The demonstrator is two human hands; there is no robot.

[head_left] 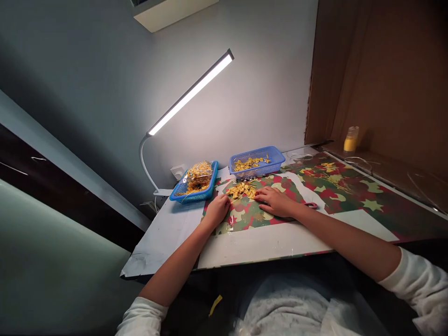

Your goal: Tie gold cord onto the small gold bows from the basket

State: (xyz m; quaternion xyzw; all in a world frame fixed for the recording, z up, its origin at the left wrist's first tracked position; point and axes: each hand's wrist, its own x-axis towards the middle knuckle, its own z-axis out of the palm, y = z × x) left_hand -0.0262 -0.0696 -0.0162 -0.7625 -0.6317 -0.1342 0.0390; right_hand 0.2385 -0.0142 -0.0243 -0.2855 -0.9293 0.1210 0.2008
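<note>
A small pile of yellow ribbon-like pieces (pixel 242 190) lies on a camouflage-patterned sheet between my hands. My left hand (pixel 217 209) rests at the pile's near left side with its fingers curled together; what they hold, if anything, is hidden. At the right edge of the pile, my right hand (pixel 275 201) lies low over the sheet, fingers stretched and a little apart, the tips at the yellow pieces. A red looped handle (pixel 311 205) sticks out from beneath my right wrist; the rest of that tool is mostly covered.
A blue basket (pixel 212 179) with a bagged heap of yellow pieces stands left. Behind the pile is a purple-blue basket (pixel 276 161) holding more pieces. Yellow strands (pixel 332 177) lie right. A lit desk lamp (pixel 192 92) leans overhead; a yellow-filled bottle (pixel 350 140) stands far right.
</note>
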